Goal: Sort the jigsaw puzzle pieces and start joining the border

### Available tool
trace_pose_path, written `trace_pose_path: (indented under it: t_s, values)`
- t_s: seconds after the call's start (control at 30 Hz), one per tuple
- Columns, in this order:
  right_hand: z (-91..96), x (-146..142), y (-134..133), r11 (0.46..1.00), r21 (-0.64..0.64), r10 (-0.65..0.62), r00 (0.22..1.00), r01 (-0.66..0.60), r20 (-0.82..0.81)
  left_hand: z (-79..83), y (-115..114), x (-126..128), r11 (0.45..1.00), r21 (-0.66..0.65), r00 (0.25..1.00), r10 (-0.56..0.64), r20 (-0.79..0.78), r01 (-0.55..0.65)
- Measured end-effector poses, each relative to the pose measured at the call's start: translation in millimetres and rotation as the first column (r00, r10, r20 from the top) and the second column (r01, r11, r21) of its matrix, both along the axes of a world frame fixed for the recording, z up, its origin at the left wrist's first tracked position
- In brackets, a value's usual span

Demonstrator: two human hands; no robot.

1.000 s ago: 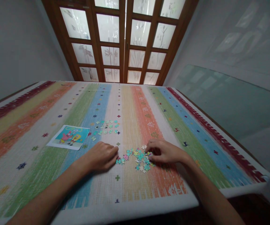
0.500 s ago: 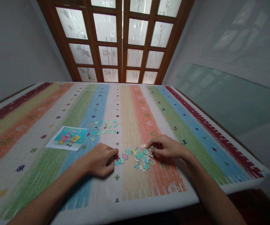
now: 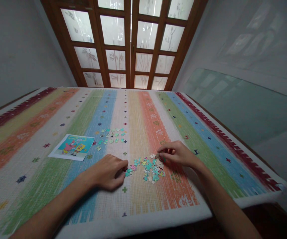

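The pile [image 3: 148, 167] of puzzle pieces lies on the bench [image 3: 145, 197], between the hands. Left hand [image 3: 111, 173]: fingers curled inward at the pile's left end; grip content cannot be determined. Right hand [image 3: 176, 154]: thumb and index finger nearly together at the pile's upper-right edge; whether a piece is gripped cannot be determined. Sorted pieces [image 3: 111, 135] lie beyond the left hand, beside the card [image 3: 71, 147].

Reads as a room in a home; cannot tell which room. Has wooden double doors [image 3: 127, 49] at the far end, glazed with frosted panes [image 3: 115, 59] bearing bamboo and plant designs. Shows plain pale walls [image 3: 11, 49] to both sides. Includes a wide cloth-covered table [image 3: 136, 122], brightly striped with printed motifs, bearing jigsaw pieces [image 3: 148, 166] and a cartoon picture card [image 3: 73, 147].
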State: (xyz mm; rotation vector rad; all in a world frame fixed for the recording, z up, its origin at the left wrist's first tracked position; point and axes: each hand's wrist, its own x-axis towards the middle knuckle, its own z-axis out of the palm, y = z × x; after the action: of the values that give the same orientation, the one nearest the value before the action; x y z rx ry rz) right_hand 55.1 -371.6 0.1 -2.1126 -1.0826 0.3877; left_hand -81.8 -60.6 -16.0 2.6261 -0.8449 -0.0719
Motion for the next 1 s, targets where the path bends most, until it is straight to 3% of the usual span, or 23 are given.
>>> trace_pose_path:
  t_s: [0.23,0.37,0.5,0.63,0.9,1.0]
  values:
    - [-21.7,5,7,0.991,0.033,-0.132,0.963,0.127,0.234,-1.7,-1,1,1.000,-0.009,1.000,-0.001,0.002,0.001]
    - [-31.5,10,7,0.997,0.034,-0.074,0.949,0.067,0.307,-2.3,-1,1,1.000,-0.015,1.000,0.003,0.009,-0.003]
    - [-29.1,14,2,0.999,-0.010,-0.029,0.948,0.034,0.317,-3.3,-1,2,1.000,-0.007,1.000,-0.006,0.010,0.006]
    - [-20.4,16,-4,0.999,-0.025,-0.027,0.968,0.035,0.250,-3.0,0,3,1.000,-0.002,1.000,0.001,-0.005,-0.001]
    - [-18.9,24,-15,0.985,-0.014,-0.172,0.981,0.171,-0.095,-0.6,-1,2,1.000,0.010,1.000,-0.001,-0.010,0.001]
    - [-17.7,25,-15,0.978,-0.020,-0.209,0.972,0.208,-0.108,-0.4,-1,2,1.000,0.007,1.000,-0.006,0.004,0.006]
